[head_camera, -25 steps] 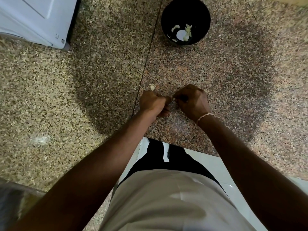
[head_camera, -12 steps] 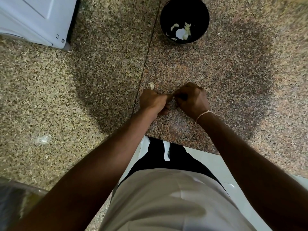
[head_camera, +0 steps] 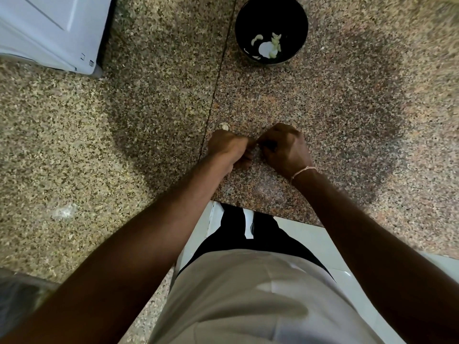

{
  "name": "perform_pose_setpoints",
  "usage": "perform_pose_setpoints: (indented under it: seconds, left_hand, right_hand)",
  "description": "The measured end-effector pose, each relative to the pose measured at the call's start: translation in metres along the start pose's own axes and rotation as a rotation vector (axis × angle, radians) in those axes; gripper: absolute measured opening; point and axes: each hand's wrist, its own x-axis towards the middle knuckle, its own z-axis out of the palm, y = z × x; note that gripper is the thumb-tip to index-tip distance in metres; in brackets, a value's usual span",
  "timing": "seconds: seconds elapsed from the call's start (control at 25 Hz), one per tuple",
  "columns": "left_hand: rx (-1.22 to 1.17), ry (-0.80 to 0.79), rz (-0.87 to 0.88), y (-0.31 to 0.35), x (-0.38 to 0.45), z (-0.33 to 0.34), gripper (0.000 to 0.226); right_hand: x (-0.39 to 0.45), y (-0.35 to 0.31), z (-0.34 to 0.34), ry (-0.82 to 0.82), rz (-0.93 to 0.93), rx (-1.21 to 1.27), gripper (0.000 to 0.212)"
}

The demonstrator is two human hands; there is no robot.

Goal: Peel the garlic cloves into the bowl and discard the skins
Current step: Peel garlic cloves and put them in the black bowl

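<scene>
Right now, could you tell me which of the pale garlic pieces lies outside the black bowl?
The small pale piece on the granite counter, just beyond the left hand; the others sit inside the black bowl.

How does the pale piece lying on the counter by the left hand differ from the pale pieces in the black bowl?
The counter piece is single, lying loose on the speckled counter beside the left hand; the bowl pieces are several, gathered inside the black bowl, farther away. Both look pale and garlic-like.
</scene>
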Motion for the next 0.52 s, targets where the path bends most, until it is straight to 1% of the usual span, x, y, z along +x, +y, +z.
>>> perform_pose_setpoints:
  seconds: [0.2,0.32,0.52]
  left_hand:
    - [0.03,-0.01,0.033,-0.0033,-0.0001,0.002,0.022]
    - [0.053,-0.011,0.065,-0.0049,-0.0024,0.002,0.024]
    - [0.01,-0.107,0.067,-0.006,-0.0055,-0.0068,0.02]
  right_hand:
    - [-0.0025,-0.0039,0.0021,0.018,0.024,-0.024,0.015]
    - [-0.0034,-0.0049,0.0026,0.001,0.053,-0.032,0.016]
    - [-0.0059,-0.0069,0.0043,-0.003,0.042,-0.11,0.015]
